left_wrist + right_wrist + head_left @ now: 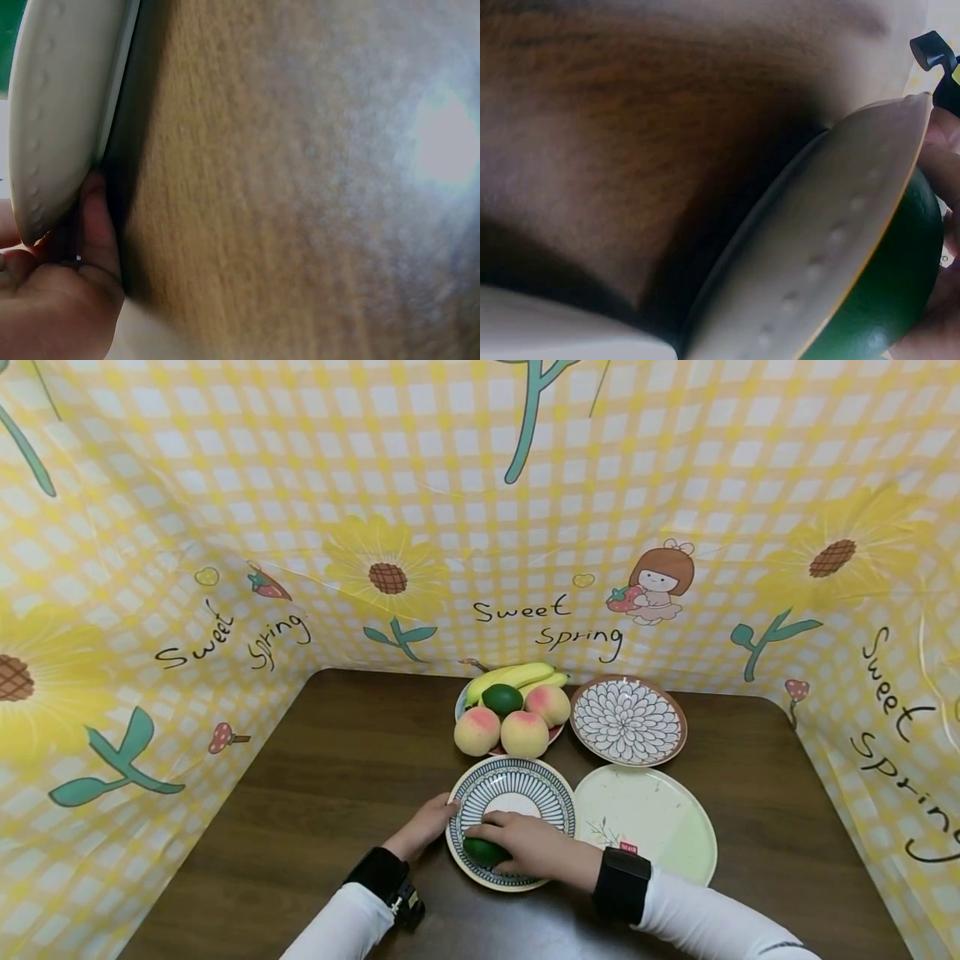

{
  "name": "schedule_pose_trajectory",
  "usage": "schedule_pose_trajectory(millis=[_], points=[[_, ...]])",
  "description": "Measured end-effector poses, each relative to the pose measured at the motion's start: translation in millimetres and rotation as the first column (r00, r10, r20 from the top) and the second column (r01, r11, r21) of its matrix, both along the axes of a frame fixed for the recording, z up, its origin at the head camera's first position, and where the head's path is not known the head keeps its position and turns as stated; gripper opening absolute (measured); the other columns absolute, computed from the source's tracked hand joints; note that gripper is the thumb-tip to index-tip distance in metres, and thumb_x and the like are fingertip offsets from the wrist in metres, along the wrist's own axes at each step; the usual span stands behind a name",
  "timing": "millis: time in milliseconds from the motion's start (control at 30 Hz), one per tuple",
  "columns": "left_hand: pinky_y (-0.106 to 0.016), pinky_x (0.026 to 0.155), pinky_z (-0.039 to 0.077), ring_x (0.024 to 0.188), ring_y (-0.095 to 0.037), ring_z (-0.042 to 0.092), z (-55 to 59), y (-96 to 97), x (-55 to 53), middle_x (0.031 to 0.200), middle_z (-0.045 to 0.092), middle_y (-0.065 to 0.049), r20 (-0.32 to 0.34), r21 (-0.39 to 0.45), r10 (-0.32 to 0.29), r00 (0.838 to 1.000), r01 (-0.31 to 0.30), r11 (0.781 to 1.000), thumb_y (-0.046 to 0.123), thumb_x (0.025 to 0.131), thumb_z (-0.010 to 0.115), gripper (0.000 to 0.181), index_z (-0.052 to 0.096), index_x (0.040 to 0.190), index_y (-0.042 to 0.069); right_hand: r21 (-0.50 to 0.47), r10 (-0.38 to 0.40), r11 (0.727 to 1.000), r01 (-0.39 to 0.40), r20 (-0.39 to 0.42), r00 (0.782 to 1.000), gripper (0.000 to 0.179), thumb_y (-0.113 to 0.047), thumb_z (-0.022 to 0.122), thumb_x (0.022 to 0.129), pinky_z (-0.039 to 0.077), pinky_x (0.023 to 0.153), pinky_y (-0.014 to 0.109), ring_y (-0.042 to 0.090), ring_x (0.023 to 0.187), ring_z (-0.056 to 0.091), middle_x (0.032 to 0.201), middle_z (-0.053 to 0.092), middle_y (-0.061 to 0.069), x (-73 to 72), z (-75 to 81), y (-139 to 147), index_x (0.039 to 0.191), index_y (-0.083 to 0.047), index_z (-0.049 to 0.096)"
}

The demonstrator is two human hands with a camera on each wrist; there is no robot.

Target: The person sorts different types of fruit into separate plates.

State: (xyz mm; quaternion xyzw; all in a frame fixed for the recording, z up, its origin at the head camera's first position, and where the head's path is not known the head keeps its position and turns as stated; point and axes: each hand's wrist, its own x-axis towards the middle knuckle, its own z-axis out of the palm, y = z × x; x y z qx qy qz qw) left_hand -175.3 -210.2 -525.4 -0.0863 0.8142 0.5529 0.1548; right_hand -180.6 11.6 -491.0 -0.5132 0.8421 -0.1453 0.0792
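Note:
A plate with a blue-and-white striped pattern (551,789) sits near the middle of the table. My left hand (423,828) pinches its left rim, thumb over the edge and fingers beneath, as the left wrist view shows at the plate's pale underside (64,112). Over the plate's lower left, my right hand (536,845) holds a smooth, dark green oval fruit (483,852), fingers curled over its top. From the right wrist, the green fruit (900,277) shows just behind the plate's rim, partly hidden by it.
Behind the striped plate, a fruit plate holds bananas (510,678), another green fruit (502,698) and three peaches (477,732). To its right lies a brown-rimmed flower-patterned plate (628,722). A pale green plate (660,827) lies beside the striped one, under my right forearm. Checked cloth (450,485) walls the dark table (315,777).

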Motion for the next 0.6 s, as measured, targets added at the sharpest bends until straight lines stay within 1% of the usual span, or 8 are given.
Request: schedule_pose_trajectory(millis=[100, 200, 333, 433, 600], points=[[-0.025, 0.090, 0.044, 0.098, -0.015, 0.061, -0.4, -0.1, -0.6, 0.111, 0.068, -0.015, 0.009, -0.004, 0.010, 1.000, -0.010, 1.000, 0.016, 0.108, 0.039, 0.035, 0.058, 0.127, -0.006, 0.020, -0.011, 1.000, 0.011, 0.009, 1.000, 0.062, -0.026, 0.081, 0.088, 0.056, 0.094, 0.028, 0.018, 0.117, 0.065, 0.137, 0.063, 0.007, 0.7, -1.2, -1.7, 0.145, -0.025, 0.056], [-0.026, 0.091, 0.045, 0.100, -0.016, 0.062, -0.4, -0.3, -1.2, 0.113, 0.068, -0.015, 0.015, -0.002, 0.013, 1.000, -0.013, 1.000, 0.016, 0.109, 0.039, 0.036, 0.058, 0.129, -0.006, 0.025, -0.011, 1.000, 0.011, -0.004, 1.000, 0.061, -0.027, 0.081, 0.088, 0.057, 0.091, 0.028, 0.018, 0.115, 0.066, 0.135, 0.064, 0.007, 0.8, -2.0, -2.6, 0.144, -0.026, 0.057], [-0.026, 0.091, 0.045, 0.100, -0.016, 0.061, 0.2, 0.0, -1.3, 0.113, 0.068, -0.014, 0.018, -0.003, 0.021, 1.000, -0.021, 1.000, 0.017, 0.109, 0.039, 0.035, 0.058, 0.128, -0.005, 0.033, -0.007, 0.999, 0.007, -0.023, 1.000, 0.062, -0.028, 0.081, 0.088, 0.057, 0.088, 0.028, 0.018, 0.114, 0.066, 0.135, 0.064, 0.007, 0.6, -1.9, -2.9, 0.144, -0.027, 0.056], [-0.026, 0.090, 0.045, 0.097, -0.015, 0.061, 1.0, 0.3, -0.9, 0.110, 0.067, -0.015, 0.009, -0.008, 0.018, 1.000, -0.018, 1.000, 0.017, 0.108, 0.040, 0.034, 0.059, 0.126, -0.006, 0.047, -0.005, 0.999, 0.006, -0.030, 1.000, 0.063, -0.029, 0.081, 0.088, 0.058, 0.089, 0.029, 0.019, 0.116, 0.066, 0.137, 0.063, 0.007, 0.4, -1.6, -2.9, 0.145, -0.028, 0.055], [-0.026, 0.091, 0.046, 0.099, -0.016, 0.061, 2.0, 0.7, -0.5, 0.113, 0.067, -0.017, 0.011, -0.002, 0.010, 1.000, -0.010, 1.000, 0.017, 0.108, 0.039, 0.036, 0.057, 0.128, -0.007, 0.066, -0.001, 0.998, 0.003, -0.029, 1.000, 0.066, -0.030, 0.082, 0.087, 0.058, 0.093, 0.032, 0.021, 0.124, 0.064, 0.142, 0.061, 0.008, 0.0, -0.2, -2.8, 0.146, -0.029, 0.054]])
